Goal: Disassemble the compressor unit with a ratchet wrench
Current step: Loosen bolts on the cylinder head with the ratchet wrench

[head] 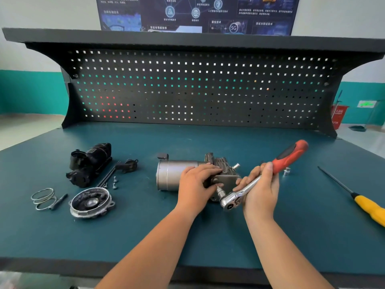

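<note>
The compressor unit (169, 174), a grey metal cylinder with a finned head on its right end, lies on its side at the middle of the green bench. My left hand (194, 186) rests over its right part, gripping the housing. My right hand (261, 188) holds the ratchet wrench (291, 155) by the shaft below its red and black handle. The wrench's chrome head (229, 202) carries a socket (219, 191) that points at the front face of the compressor head, next to my left fingers.
Removed parts lie at the left: a black motor body (89, 163), a round end cover (91, 203), a coil spring (43, 198), long bolts (108, 175) and small screws (114, 182). A loose socket (287, 171) and a yellow-handled screwdriver (368, 207) lie at the right. A pegboard (198, 88) stands behind.
</note>
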Action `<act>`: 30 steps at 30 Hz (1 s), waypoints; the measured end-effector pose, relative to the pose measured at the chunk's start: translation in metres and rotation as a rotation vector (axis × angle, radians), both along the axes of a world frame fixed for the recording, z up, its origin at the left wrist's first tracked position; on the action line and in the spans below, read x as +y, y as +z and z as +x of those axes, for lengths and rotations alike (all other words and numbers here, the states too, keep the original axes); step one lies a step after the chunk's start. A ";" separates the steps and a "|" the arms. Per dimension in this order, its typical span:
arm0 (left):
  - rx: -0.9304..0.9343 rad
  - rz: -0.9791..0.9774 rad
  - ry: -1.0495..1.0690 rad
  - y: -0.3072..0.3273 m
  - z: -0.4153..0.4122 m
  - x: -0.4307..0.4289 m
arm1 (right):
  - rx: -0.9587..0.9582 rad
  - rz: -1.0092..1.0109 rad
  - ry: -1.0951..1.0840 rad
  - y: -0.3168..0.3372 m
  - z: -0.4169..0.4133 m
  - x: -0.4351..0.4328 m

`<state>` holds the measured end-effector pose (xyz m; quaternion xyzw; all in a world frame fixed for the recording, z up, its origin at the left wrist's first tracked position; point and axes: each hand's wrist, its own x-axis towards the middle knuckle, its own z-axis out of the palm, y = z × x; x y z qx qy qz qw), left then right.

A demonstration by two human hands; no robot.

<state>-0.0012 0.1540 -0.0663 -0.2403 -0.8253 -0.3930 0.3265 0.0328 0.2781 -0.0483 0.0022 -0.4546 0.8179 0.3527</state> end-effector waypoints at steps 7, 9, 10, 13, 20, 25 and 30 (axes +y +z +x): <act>-0.031 0.045 -0.022 -0.001 0.000 -0.002 | -0.045 0.007 -0.059 -0.001 -0.006 0.000; -0.043 0.044 -0.034 -0.001 0.000 -0.003 | -0.056 -0.006 -0.071 -0.002 -0.008 0.001; -0.050 0.042 -0.036 -0.002 0.000 -0.003 | -0.063 -0.005 -0.078 -0.003 -0.009 0.002; -0.066 0.048 -0.030 -0.003 0.001 -0.003 | -0.082 0.022 -0.110 -0.002 -0.007 0.001; -0.066 -0.004 -0.047 -0.002 0.006 -0.001 | 0.015 0.309 -0.325 0.007 0.005 -0.018; -0.295 0.621 -0.135 -0.004 0.030 -0.006 | 0.056 0.448 -0.297 0.009 0.006 -0.016; -0.923 0.627 -0.231 0.001 0.033 0.010 | 0.102 0.572 -0.294 0.013 0.001 -0.008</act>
